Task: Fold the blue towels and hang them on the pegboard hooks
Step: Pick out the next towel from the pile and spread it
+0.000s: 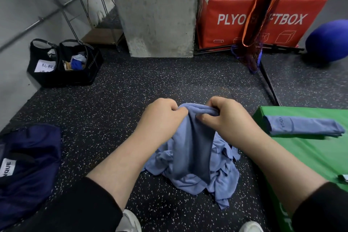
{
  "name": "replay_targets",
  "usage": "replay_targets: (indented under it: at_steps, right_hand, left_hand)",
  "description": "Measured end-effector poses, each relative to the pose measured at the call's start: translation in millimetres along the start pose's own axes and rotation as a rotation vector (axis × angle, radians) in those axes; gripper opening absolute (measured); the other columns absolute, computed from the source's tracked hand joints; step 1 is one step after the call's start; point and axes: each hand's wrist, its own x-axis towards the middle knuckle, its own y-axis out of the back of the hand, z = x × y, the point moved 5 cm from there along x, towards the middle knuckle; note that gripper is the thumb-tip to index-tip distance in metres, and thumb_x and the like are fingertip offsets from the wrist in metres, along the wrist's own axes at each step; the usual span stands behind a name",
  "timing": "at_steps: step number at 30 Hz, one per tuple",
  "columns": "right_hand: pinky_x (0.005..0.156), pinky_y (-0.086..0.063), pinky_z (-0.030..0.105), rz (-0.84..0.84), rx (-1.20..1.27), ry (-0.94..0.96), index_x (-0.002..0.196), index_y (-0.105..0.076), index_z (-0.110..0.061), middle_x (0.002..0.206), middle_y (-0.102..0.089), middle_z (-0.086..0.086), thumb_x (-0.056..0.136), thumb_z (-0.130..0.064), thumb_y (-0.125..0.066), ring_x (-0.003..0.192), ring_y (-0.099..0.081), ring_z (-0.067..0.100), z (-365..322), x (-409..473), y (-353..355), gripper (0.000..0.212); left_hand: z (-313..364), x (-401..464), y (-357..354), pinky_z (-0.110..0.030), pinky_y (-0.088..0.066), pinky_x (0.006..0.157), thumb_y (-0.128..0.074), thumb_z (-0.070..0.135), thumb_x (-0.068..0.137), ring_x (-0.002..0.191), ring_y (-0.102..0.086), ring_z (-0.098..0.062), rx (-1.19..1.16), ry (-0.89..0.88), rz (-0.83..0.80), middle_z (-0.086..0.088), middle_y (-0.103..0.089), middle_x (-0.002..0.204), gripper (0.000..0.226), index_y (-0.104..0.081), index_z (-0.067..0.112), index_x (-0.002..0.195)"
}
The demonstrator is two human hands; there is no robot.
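A light blue towel (192,147) hangs from both of my hands above a crumpled pile of blue towels (222,179) on the dark speckled floor. My left hand (163,115) grips the towel's top edge on the left. My right hand (224,115) pinches the same edge on the right, close beside the left. A folded blue towel (303,125) lies on the green box (320,156) at the right. No pegboard or hooks are in view.
A dark blue bag (26,165) lies at the left. Black baskets (62,62) stand by the wall, a concrete pillar (156,11) straight ahead, a red plyo box (254,11) and a blue ball (329,41) behind right. My white shoes (130,222) show at the bottom.
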Motion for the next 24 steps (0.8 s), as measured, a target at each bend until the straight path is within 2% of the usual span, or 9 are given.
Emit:
replay_targets:
  at_steps: [3,5,8,11,16,18,21,22,24]
  right_hand:
    - [0.059,-0.040,0.029,0.015,-0.071,-0.009,0.076,-0.052,-0.023,0.070,-0.059,-0.006,0.085,-0.029,-0.069,0.067,-0.053,0.011,-10,-4,-6,0.020]
    - [0.063,-0.045,0.030,0.011,-0.092,-0.006,0.082,-0.058,-0.022,0.075,-0.064,-0.005,0.086,-0.029,-0.067,0.072,-0.059,0.015,-16,-6,-7,0.012]
    - [0.057,-0.042,0.021,-0.022,-0.059,0.011,0.085,-0.063,-0.024,0.070,-0.066,-0.007,0.088,-0.025,-0.063,0.063,-0.056,0.010,-23,-7,-10,0.003]
    - [0.054,-0.041,0.021,-0.066,-0.034,0.020,0.090,-0.067,-0.024,0.067,-0.068,-0.006,0.091,-0.022,-0.059,0.053,-0.052,0.006,-27,-10,-13,0.008]
    - [0.048,-0.035,0.021,-0.085,0.091,-0.012,0.090,-0.069,-0.025,0.063,-0.065,-0.002,0.090,-0.018,-0.054,0.045,-0.040,0.007,-26,-11,-11,0.016]
    - [0.052,-0.038,0.028,-0.075,0.079,-0.019,0.090,-0.069,-0.022,0.068,-0.067,0.003,0.088,-0.017,-0.054,0.048,-0.037,0.008,-24,-10,-10,0.016]
    - [0.053,-0.036,0.033,-0.040,0.116,-0.047,0.085,-0.066,-0.009,0.061,-0.054,0.009,0.086,-0.014,-0.051,0.053,-0.033,0.014,-20,-8,-5,0.015]
    - [0.055,-0.042,0.036,-0.027,0.149,-0.055,0.085,-0.065,-0.006,0.063,-0.055,0.014,0.085,-0.016,-0.050,0.054,-0.037,0.017,-19,-7,-3,0.018]
    - [0.069,-0.057,0.053,-0.013,0.253,-0.084,0.089,-0.065,0.001,0.079,-0.063,0.026,0.082,-0.020,-0.046,0.061,-0.050,0.027,-19,-4,0,0.029]
  left_hand:
    - [-2,-4,-10,-0.036,-0.045,0.052,-0.060,0.024,0.087,0.042,-0.051,-0.023,-0.231,0.139,-0.068,-0.004,-0.043,0.052,0.029,-0.047,0.016,0.062]
    - [-2,-6,-12,-0.038,-0.048,0.053,-0.059,0.023,0.088,0.042,-0.061,-0.029,-0.333,0.190,-0.087,-0.007,-0.049,0.052,0.025,-0.050,0.015,0.066]
    - [2,-7,-6,-0.040,-0.055,0.053,-0.058,0.019,0.089,0.052,-0.070,-0.036,-0.398,0.188,-0.043,-0.015,-0.056,0.059,0.021,-0.054,0.011,0.071]
    - [3,-7,-3,-0.046,-0.059,0.056,-0.057,0.020,0.093,0.053,-0.072,-0.032,-0.396,0.162,-0.016,-0.017,-0.059,0.061,0.024,-0.054,0.007,0.073]
    - [8,-8,3,-0.052,-0.061,0.059,-0.055,0.034,0.099,0.059,-0.072,-0.033,-0.346,0.110,0.048,-0.016,-0.060,0.063,0.047,-0.055,-0.009,0.079]
    - [8,-7,3,-0.050,-0.062,0.062,-0.049,0.039,0.097,0.063,-0.072,-0.033,-0.359,0.099,0.062,-0.019,-0.067,0.069,0.050,-0.061,-0.007,0.080]
    - [11,-8,2,-0.057,-0.059,0.073,-0.044,0.037,0.084,0.065,-0.066,-0.029,-0.345,0.026,0.054,-0.024,-0.066,0.075,0.044,-0.061,-0.004,0.077]
    - [14,-8,0,-0.059,-0.057,0.075,-0.043,0.034,0.082,0.068,-0.063,-0.030,-0.324,-0.018,0.045,-0.025,-0.065,0.078,0.041,-0.059,-0.003,0.076]
    - [21,-11,-4,-0.056,-0.055,0.082,-0.042,0.030,0.084,0.080,-0.063,-0.032,-0.290,-0.087,0.005,-0.021,-0.064,0.085,0.038,-0.061,-0.003,0.082]
